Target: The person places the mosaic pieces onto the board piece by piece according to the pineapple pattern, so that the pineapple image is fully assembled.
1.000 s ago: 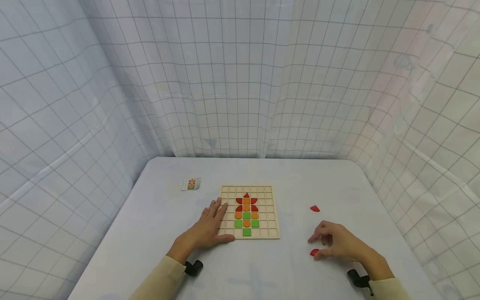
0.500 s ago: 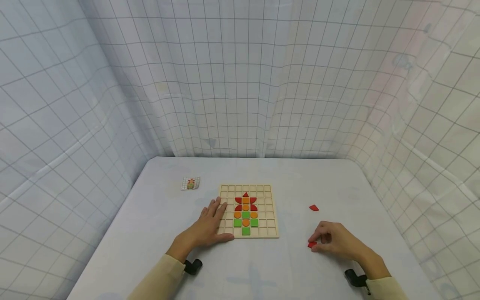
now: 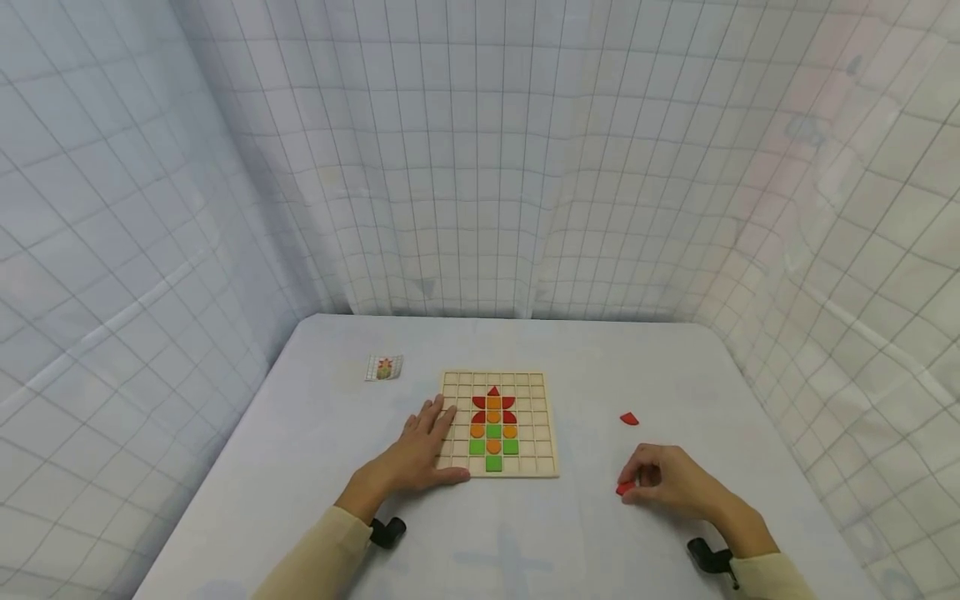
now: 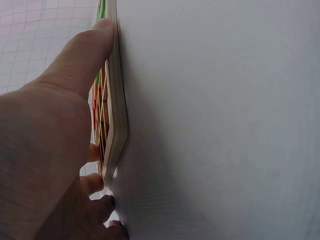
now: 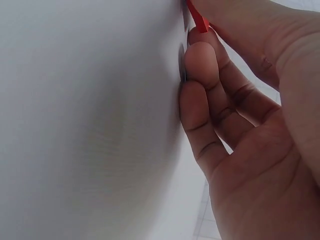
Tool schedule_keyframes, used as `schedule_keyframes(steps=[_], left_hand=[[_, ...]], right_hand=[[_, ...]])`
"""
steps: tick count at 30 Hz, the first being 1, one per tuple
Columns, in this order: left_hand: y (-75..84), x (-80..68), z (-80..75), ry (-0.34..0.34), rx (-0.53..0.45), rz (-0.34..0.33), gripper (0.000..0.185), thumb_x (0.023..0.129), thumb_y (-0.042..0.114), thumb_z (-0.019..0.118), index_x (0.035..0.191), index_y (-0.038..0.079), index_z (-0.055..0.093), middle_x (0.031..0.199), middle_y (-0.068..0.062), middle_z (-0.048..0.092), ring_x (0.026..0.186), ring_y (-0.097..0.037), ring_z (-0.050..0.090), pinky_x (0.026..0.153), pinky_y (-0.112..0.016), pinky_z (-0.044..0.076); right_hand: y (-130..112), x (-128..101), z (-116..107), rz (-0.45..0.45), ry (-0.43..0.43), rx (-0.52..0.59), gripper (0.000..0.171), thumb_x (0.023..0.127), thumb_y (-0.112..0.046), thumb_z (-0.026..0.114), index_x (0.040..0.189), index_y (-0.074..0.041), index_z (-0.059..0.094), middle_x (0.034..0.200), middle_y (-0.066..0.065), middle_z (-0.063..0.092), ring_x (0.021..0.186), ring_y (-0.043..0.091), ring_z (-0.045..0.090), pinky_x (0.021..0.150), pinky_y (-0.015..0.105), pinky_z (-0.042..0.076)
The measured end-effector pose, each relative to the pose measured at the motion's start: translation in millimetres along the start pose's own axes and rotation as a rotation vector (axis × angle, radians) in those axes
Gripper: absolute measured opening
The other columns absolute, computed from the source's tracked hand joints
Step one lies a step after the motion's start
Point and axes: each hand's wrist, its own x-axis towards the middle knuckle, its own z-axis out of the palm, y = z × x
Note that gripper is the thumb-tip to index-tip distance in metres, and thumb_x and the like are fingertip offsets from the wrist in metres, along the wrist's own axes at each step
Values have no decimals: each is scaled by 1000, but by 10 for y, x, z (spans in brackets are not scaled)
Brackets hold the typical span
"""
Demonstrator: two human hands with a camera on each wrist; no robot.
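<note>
A wooden grid board (image 3: 540, 425) lies mid-table with a flower pattern of red, orange and green pieces (image 3: 492, 427) set in its cells. My left hand (image 3: 420, 454) lies flat on the board's left edge, fingers straight, thumb along the near edge (image 4: 112, 90). To the right, my right hand (image 3: 667, 482) pinches a small red piece (image 3: 625, 488) between thumb and fingers just above the table; its edge shows in the right wrist view (image 5: 197, 17). A second red piece (image 3: 628, 419) lies loose farther back.
A small pattern card (image 3: 383, 367) lies on the white table (image 3: 315, 442) left of the board. Gridded white curtains (image 3: 480, 167) close in the table on three sides. Black wrist camera mounts (image 3: 386, 532) sit at both cuffs.
My right hand closed on the red piece near the table's front and lifted it slightly, drawing it back and left. The left hand and the board stayed put.
</note>
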Motion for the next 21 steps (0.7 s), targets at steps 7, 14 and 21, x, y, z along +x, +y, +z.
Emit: schedule_keyframes(steps=[7, 14, 21], left_hand=[[-15, -3, 20, -1, 13, 3, 124, 98, 61, 90, 185, 2, 24, 196, -27, 9, 183, -51, 12, 147, -73, 15], [-19, 3, 25, -7, 13, -1, 124, 98, 62, 90, 185, 3, 24, 196, -26, 9, 183, -51, 12, 147, -72, 15], [-64, 24, 39, -13, 17, 17, 125, 100, 63, 87, 185, 2, 21, 196, -28, 6, 183, -54, 10, 146, -75, 15]], right_hand=[[-30, 83, 10, 16, -24, -11, 19, 94, -24, 100, 99, -27, 82, 89, -15, 76, 79, -3, 64, 73, 20, 58], [-57, 185, 65, 7, -50, -16, 15, 99, -22, 96, 100, -27, 82, 94, -16, 81, 85, -3, 71, 83, 21, 64], [-109, 272, 84, -39, -39, 35, 13, 104, -15, 91, 116, -20, 89, 112, -5, 89, 98, -1, 78, 89, 22, 68]])
